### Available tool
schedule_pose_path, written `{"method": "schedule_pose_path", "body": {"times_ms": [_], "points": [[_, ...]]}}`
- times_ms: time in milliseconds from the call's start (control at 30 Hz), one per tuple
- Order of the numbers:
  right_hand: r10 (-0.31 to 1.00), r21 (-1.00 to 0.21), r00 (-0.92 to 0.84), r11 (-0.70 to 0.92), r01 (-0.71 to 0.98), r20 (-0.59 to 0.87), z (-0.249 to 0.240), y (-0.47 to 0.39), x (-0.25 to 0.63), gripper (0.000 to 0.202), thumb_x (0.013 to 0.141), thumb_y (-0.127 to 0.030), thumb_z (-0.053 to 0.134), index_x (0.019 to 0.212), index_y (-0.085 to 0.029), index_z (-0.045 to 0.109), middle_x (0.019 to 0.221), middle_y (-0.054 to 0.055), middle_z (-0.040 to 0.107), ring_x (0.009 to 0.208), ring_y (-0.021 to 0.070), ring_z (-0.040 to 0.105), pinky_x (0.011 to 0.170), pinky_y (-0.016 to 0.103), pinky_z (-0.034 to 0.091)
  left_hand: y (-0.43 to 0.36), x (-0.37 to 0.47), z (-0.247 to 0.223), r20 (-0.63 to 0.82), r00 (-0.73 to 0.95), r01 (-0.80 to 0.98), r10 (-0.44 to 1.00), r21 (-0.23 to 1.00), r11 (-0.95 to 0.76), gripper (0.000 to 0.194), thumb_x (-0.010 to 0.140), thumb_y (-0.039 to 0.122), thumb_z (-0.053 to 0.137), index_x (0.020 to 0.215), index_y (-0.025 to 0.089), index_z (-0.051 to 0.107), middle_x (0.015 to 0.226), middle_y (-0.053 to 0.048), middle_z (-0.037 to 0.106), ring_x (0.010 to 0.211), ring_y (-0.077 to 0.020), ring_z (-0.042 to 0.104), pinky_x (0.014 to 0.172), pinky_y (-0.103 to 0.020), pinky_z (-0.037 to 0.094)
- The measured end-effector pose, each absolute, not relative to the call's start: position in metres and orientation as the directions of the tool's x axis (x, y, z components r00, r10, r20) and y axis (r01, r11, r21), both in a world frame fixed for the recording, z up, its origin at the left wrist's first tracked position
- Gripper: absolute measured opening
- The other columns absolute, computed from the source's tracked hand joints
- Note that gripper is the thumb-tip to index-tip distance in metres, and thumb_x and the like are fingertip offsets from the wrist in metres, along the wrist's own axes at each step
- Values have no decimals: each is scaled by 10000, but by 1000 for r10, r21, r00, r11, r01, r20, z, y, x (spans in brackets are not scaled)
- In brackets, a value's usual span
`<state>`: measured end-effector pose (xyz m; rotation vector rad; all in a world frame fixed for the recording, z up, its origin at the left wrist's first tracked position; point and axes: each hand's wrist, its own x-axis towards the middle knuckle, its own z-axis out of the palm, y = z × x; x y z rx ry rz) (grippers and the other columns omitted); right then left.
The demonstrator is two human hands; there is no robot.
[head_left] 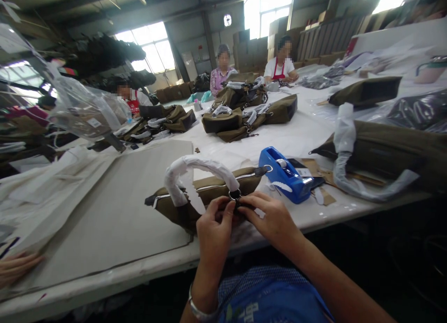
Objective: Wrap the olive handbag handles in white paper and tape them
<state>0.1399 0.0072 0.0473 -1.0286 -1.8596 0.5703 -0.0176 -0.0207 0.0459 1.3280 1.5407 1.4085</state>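
Observation:
An olive handbag (pixel 213 188) with dark trim and a metal zipper stands at the table's front edge. Its arched handle (pixel 195 164) is wrapped in white tissue. At the near end of the handle is a metal ring (pixel 234 194). Just below that ring my left hand (pixel 216 218) pinches with thumb and forefinger. From the other side my right hand (pixel 267 213) closes its fingers at the same spot, close against the left. What lies between the fingertips looks like a small dark part by the ring, too hidden to name.
A blue tape dispenser (pixel 286 174) sits right of the bag. Another olive bag with a wrapped handle (pixel 377 183) lies farther right. More olive bags (pixel 244 113) are piled across the table. Grey sheets (pixel 115 211) cover the left side, where another person's hand (pixel 19 267) rests. Several co-workers sit beyond.

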Motion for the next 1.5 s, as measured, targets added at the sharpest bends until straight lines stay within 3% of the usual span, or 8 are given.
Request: {"method": "schedule_pose_path", "body": {"times_ms": [400,633,700,800,900,1000,1200,1500], "points": [[786,-674,-148,597,436,601,40,2,164,312,969,-183,611,1266,-241,684,1057,40,785,811,172,760,795,269,610,-27,-21,50,301,-374,248,877,944,-218,187,910,379,702,959,200,717,794,14,692,737,-121,652,735,-215,542],[872,-702,-72,436,564,484,43,-3,203,94,893,-308,714,911,-257,791,834,11,781,681,188,715,663,285,570,-26,-19,53,245,-347,-148,906,939,-310,177,943,372,674,992,202,678,1082,-34,692,1043,-175,665,889,-285,574],[932,-836,-24,335,435,361,47,-5,209,115,867,-345,744,901,-251,800,723,5,745,561,151,646,552,253,524,-26,-16,54,227,-320,-223,920,926,-306,174,960,373,656,1003,204,665,1016,-26,716,1024,-173,686,954,-320,559],[989,-991,-67,128,-49,131,50,-8,208,186,819,-414,804,859,-233,795,677,6,710,536,109,613,507,197,493,-26,-12,54,291,-302,-181,908,918,-354,145,952,351,675,975,207,677,908,6,712,951,-141,688,989,-301,527],[980,-875,-196,-75,-479,23,50,-8,198,252,718,-421,895,872,-244,803,787,19,748,642,98,663,609,176,538,-27,-9,58,362,-264,-14,894,925,-379,94,939,313,696,951,224,724,896,21,712,906,-109,669,914,-215,523],[972,-779,-236,-165,-605,-22,48,-6,184,255,672,-358,935,874,-261,814,816,13,762,680,87,682,659,162,550,-29,-7,63,401,-195,132,895,915,-381,76,942,293,692,955,257,757,911,26,722,910,-101,663,869,-174,511],[994,-846,-104,-30,-532,30,38,-4,168,168,735,-300,898,875,-266,814,869,-1,775,746,91,705,740,164,571,-30,-4,66,415,-39,261,909,882,-392,127,949,248,676,1008,297,777,1024,14,712,1003,-119,652,906,-185,493],[971,-951,46,240,-197,236,38,-8,168,69,797,-294,835,856,-285,801,933,-3,737,882,137,687,795,204,566,-31,1,65,338,-68,259,939,915,-310,140,903,276,732,1037,294,767,987,30,760,922,-125,706,859,-201,535]]}}
